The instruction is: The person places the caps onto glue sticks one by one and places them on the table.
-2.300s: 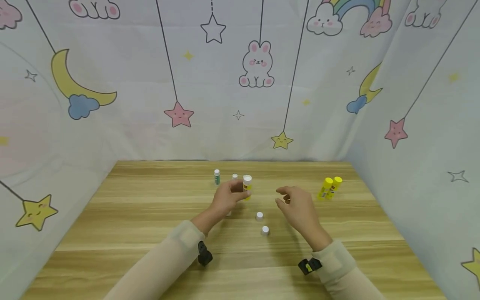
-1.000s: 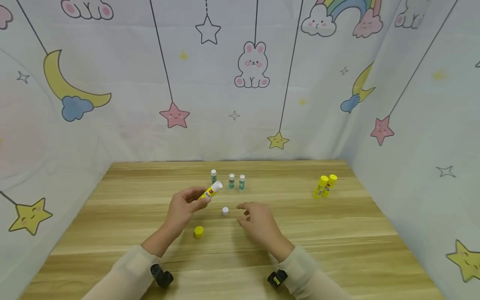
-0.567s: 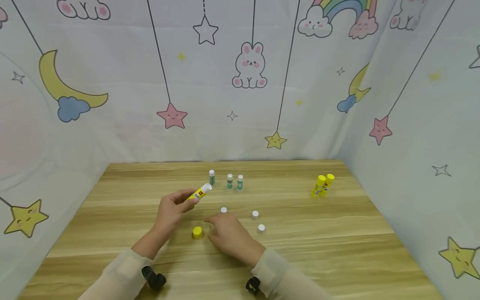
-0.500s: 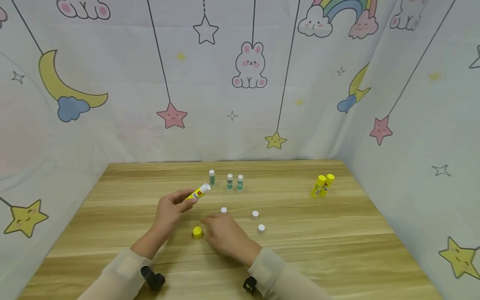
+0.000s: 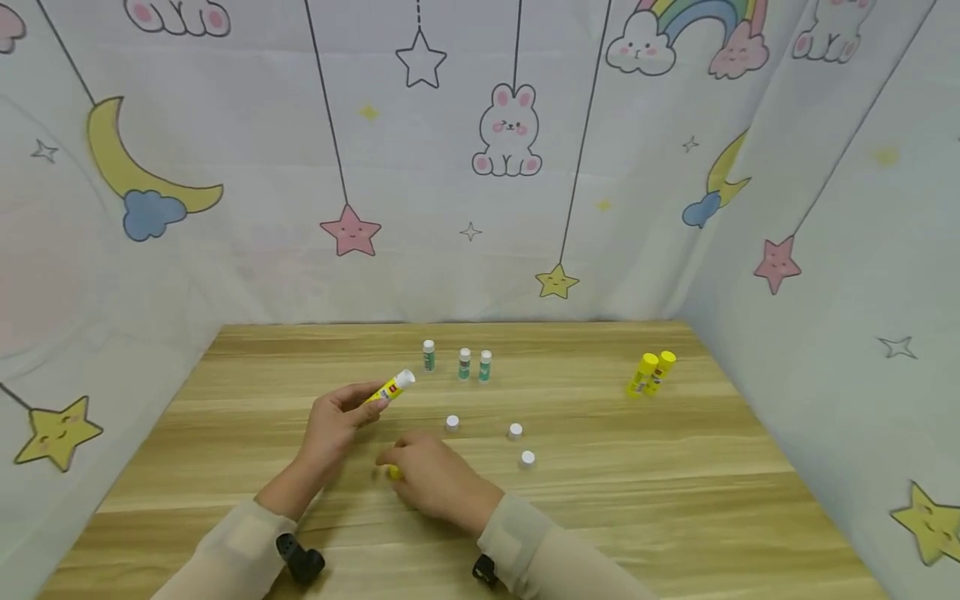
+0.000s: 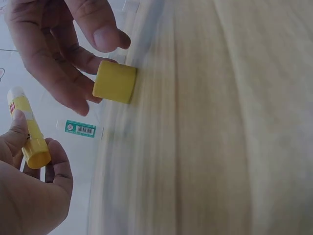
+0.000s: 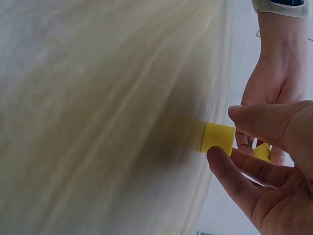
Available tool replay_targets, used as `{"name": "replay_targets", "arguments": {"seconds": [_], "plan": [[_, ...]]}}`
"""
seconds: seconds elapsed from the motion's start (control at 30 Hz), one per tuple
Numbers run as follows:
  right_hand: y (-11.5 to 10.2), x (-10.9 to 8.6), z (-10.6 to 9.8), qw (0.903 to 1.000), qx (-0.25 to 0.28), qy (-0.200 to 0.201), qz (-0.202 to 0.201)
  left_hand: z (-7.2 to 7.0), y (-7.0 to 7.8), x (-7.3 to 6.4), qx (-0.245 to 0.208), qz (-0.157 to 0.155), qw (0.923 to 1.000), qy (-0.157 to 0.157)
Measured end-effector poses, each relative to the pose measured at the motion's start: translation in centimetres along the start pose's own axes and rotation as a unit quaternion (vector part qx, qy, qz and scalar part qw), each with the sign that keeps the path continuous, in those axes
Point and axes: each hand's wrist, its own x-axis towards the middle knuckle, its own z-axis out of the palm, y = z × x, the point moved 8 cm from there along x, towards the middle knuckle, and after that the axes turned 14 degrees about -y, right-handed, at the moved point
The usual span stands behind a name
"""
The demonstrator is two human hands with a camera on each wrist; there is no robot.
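My left hand (image 5: 333, 425) grips a yellow glue stick (image 5: 390, 388) above the table, tilted with its uncapped white end up and to the right. In the left wrist view the same glue stick (image 6: 30, 132) shows its yellow base facing down. My right hand (image 5: 438, 479) is low over the table, thumb and fingers spread around a yellow cap (image 5: 394, 472) that is mostly hidden in the head view. The right wrist view shows that cap (image 7: 218, 137) standing on the wood, with one fingertip (image 7: 218, 155) overlapping its corner and the thumb a little apart.
Three white caps (image 5: 516, 431) lie on the wooden table (image 5: 637, 500) near my right hand. Behind them stand three small white tubes (image 5: 464, 365) with green labels. Two yellow glue sticks (image 5: 642, 375) stand at the right. A printed curtain (image 5: 435, 183) closes off the back and sides.
My left hand has drawn the glue stick back to the left from the tubes. My right hand has crossed leftward past the white caps and come down around the yellow cap.
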Motion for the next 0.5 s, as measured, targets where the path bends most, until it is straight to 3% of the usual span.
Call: {"name": "replay_targets", "arguments": {"seconds": [0.5], "plan": [[1.8, -0.1, 0.5, 0.998, 0.043, 0.014, 0.044, 0.0, -0.3, -0.9, 0.002, 0.001, 0.9999, -0.011]]}}
